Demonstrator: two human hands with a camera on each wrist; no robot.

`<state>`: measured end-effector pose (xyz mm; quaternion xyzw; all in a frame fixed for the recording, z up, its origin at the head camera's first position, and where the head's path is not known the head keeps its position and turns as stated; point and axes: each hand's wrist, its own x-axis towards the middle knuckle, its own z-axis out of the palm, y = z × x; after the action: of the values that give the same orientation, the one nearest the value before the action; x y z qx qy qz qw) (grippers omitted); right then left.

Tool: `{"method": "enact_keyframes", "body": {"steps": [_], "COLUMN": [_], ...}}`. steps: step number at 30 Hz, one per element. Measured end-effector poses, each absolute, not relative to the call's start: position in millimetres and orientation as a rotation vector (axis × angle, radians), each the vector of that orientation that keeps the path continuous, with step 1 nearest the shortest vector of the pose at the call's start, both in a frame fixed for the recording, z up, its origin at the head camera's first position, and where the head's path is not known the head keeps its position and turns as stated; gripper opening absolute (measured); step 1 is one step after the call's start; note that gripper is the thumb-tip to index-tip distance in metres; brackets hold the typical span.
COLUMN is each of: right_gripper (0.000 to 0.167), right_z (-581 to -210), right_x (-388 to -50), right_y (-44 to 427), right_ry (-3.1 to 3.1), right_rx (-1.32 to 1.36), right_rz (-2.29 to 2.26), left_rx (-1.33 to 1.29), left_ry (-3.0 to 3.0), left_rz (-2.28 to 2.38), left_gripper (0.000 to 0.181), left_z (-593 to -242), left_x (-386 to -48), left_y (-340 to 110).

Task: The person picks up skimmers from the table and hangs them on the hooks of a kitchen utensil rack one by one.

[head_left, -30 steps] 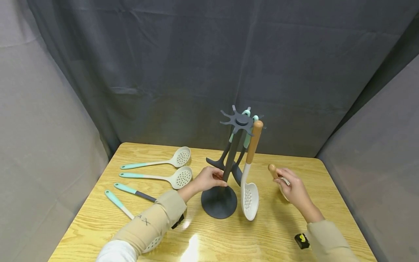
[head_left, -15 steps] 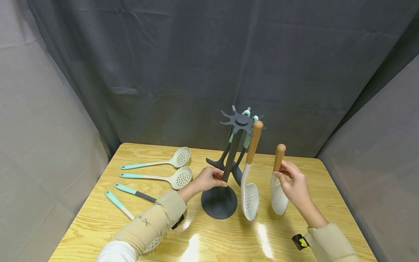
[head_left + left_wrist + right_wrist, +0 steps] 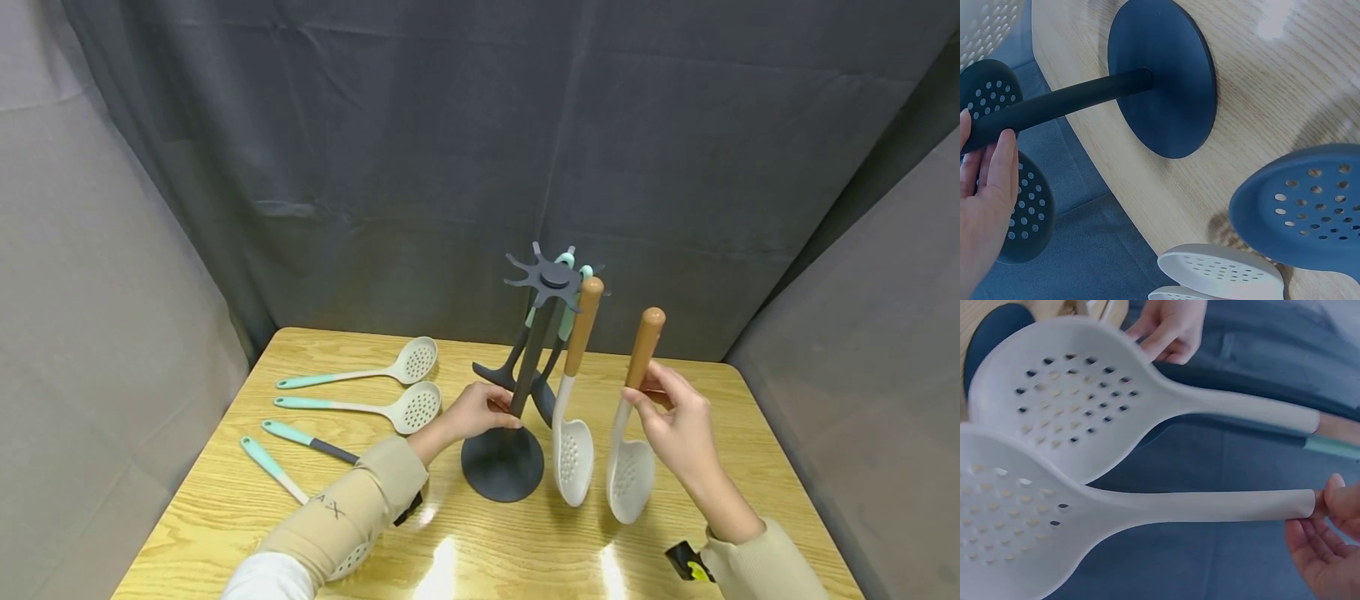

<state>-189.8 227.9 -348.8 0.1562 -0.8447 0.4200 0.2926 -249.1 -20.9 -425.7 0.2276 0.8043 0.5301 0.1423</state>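
Observation:
My left hand (image 3: pixel 480 411) grips the lower post of a dark utensil stand (image 3: pixel 502 475), thumb and fingers around it. In my right hand (image 3: pixel 678 425) is a white slotted spoon (image 3: pixel 630 483), pinched where its wooden handle (image 3: pixel 647 346) meets the white neck; it hangs upright, bowl down, just above the table. A second white slotted spoon (image 3: pixel 574 467) with a wooden handle hangs on the stand's right front. Behind it hang dark utensils (image 3: pixel 542 396) with mint handles; the left wrist view shows perforated dark heads (image 3: pixel 1025 212).
On the left of the wooden table (image 3: pixel 480 558) lie two pale skimmers (image 3: pixel 416 408) with mint handles, a dark-necked utensil (image 3: pixel 330 450) and another pale one (image 3: pixel 270 462), partly under the left sleeve. A dark curtain (image 3: pixel 420 167) stands behind the table.
My right hand has raised the wooden-handled slotted spoon from a tilted position to upright and brought it leftward, closer to the stand. The left hand has stayed on the post.

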Motion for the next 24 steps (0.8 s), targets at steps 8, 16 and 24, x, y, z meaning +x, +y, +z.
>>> {"method": "enact_keyframes", "body": {"steps": [8, 16, 24], "right_gripper": [0.036, 0.034, 0.033], "right_z": [-327, -311, -304], "right_x": [-180, -171, -166], "right_y": [216, 203, 188], "right_ry": [-2.249, -2.263, -2.261], "right_rx": [0.417, 0.425, 0.466], "right_rz": [1.106, 1.125, 1.136], "left_rx": [0.634, 0.632, 0.655], "left_ry": [2.347, 2.347, 2.355], "left_rz": [1.489, 1.488, 1.494], "left_gripper": [0.017, 0.016, 0.015], "left_z": [-449, -450, -451], "left_x": [-260, -261, -261], "left_y": [-20, -20, -20]}}
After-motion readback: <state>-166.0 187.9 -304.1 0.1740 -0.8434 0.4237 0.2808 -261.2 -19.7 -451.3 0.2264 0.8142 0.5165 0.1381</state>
